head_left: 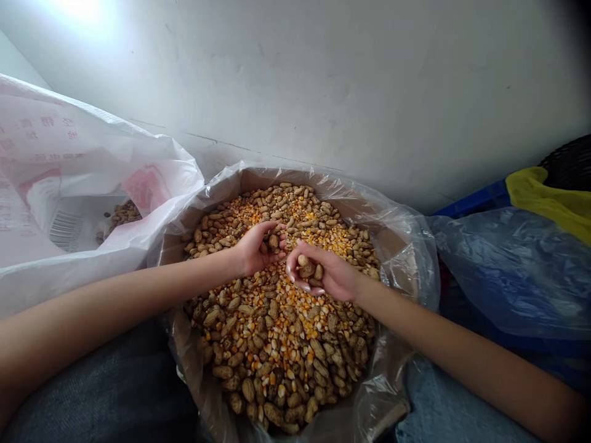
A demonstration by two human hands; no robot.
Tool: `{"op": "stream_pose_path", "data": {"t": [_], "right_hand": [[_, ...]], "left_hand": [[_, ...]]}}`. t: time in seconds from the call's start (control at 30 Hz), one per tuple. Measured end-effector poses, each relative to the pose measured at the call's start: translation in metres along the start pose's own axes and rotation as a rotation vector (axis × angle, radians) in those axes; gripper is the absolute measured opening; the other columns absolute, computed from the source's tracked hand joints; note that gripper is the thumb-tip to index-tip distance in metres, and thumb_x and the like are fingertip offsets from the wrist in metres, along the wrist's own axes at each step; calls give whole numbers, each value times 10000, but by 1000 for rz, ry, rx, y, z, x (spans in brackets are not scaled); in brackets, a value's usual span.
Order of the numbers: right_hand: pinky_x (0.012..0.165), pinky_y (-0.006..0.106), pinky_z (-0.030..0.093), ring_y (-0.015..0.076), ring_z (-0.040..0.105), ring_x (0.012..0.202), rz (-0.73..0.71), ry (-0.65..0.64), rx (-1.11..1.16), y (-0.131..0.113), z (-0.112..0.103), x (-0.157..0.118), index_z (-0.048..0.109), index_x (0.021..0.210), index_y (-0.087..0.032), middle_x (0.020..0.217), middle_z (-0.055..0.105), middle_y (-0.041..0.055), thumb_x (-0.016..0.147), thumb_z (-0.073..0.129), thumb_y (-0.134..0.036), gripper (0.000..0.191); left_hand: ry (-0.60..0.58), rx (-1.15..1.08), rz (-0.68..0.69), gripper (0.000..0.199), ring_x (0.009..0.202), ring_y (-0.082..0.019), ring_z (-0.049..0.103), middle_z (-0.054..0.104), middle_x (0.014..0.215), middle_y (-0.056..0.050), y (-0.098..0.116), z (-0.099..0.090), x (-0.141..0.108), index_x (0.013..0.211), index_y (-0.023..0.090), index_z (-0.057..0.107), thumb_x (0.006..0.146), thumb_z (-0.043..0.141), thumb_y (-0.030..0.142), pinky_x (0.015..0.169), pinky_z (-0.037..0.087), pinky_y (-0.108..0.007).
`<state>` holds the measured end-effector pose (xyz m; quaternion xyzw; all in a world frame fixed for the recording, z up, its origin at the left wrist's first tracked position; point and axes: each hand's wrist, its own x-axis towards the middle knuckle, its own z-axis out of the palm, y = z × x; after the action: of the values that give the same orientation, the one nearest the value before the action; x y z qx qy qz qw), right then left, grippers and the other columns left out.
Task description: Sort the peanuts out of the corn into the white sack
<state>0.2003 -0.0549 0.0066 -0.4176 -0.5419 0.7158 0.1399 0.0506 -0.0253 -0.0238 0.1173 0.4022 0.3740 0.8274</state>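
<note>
A box lined with clear plastic (406,237) holds unshelled peanuts (323,363) mixed with yellow and orange corn kernels (277,344). Over the middle of the mix, my left hand (256,249) is cupped with its fingers curled around a few peanuts (273,241). Just to the right of it, my right hand (330,271) is turned palm up and cups several peanuts (308,269). The fingertips of the two hands are close to each other.
At the left stands an open white sack (96,141) with pink print and some peanuts (124,213) inside. A clear plastic bag (512,264), a yellow bag (549,200) and a dark basket (570,163) lie at the right. A pale wall (323,80) rises behind the box.
</note>
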Motion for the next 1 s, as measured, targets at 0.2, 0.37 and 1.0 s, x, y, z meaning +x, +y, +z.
{"op": "stream_pose_path", "data": {"t": [0.2,0.37,1.0], "right_hand": [[577,248,396,140,552,639,-210,58,-1003,15,19,5,561,916,-205,726,613,23,756,437,-329,237],[543,284,390,212,582,653,-178,41,-1543,24,36,8,509,958,-172,725,630,69,761,431,-283,240],[595,209,357,110,523,648,-416,368,-1245,-23,1,-21,528,1018,-247,762,602,-13,755,474,-317,277]], "left_hand": [[18,33,1,81,484,-88,506,517,563,6,1,1,-2,730,157,520,703,452,193,439,430,-205],[-7,50,3,85,496,-90,511,523,578,0,1,0,-2,744,158,520,703,460,202,459,438,-213],[-265,122,-287,162,503,-85,528,537,566,-8,-16,13,-15,676,123,531,748,397,179,544,493,-242]]}}
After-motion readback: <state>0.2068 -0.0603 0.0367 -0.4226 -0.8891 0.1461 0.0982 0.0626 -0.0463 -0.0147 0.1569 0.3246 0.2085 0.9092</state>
